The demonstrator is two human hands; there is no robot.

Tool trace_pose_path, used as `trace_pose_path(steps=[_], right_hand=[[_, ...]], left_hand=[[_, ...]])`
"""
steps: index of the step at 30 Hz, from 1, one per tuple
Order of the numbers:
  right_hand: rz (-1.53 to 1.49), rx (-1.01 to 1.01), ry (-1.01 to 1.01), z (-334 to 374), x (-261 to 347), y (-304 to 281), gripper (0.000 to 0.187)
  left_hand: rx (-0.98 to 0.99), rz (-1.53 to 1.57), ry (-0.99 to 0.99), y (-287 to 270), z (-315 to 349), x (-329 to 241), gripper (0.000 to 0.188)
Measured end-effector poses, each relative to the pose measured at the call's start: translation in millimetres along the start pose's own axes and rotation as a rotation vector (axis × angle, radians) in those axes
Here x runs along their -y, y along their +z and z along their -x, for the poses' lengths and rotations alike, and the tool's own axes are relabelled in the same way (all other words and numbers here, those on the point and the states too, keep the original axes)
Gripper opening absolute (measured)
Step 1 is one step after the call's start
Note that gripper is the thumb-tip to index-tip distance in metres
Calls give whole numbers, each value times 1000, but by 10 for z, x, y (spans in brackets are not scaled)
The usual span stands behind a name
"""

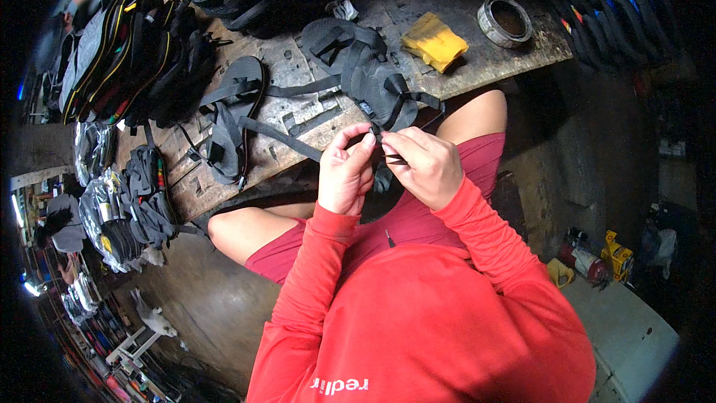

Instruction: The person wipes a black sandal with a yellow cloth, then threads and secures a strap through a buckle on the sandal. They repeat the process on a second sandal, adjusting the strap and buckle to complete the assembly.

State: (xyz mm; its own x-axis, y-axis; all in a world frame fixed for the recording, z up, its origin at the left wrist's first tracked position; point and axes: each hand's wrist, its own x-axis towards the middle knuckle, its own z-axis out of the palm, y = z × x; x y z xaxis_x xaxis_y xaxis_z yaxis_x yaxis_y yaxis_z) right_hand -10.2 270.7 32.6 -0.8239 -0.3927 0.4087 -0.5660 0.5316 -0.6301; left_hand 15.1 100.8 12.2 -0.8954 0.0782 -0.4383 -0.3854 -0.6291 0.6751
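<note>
My left hand point(348, 172) and my right hand point(424, 164) meet over my lap, just off the bench's front edge. Both pinch a small piece of black strap point(375, 131) by a sandal. A thin dark piece sticks out below the right fingers; its kind is unclear. The nearest black sandal point(365, 86) lies at the edge just beyond my fingers, its straps loose. Behind it is another sandal point(328, 39). Further left lie a black sandal point(242, 78) and one more sandal point(224, 142), with long loose straps stretching toward my hands.
The worn wooden bench point(298, 116) carries a yellow folded cloth or sponge point(434, 41) and a round tin point(505, 21). Stacks of sandals point(134, 52) crowd its left end, with more sandals point(615, 11) at far right. Plastic-wrapped bundles point(104, 213) stand at left.
</note>
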Motion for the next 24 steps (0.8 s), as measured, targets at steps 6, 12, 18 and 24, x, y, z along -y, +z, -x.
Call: trace_pose_path(steps=[6,12,18,24], right_hand=[[-82,47,72,-87,-95,-65,23],[-17,-28,47,-244,-135,-245,21],[-631,-306,569,15,-33,21,18],[-642,-457,594,92,-257,310,15]], left_hand=[[-78,-597,331,-33,5,101,19],[-112,-1050,710,50,-146,122,9],[34,-336,294,334,-346,226,5],[63,-975,521,272,52,-16,3]])
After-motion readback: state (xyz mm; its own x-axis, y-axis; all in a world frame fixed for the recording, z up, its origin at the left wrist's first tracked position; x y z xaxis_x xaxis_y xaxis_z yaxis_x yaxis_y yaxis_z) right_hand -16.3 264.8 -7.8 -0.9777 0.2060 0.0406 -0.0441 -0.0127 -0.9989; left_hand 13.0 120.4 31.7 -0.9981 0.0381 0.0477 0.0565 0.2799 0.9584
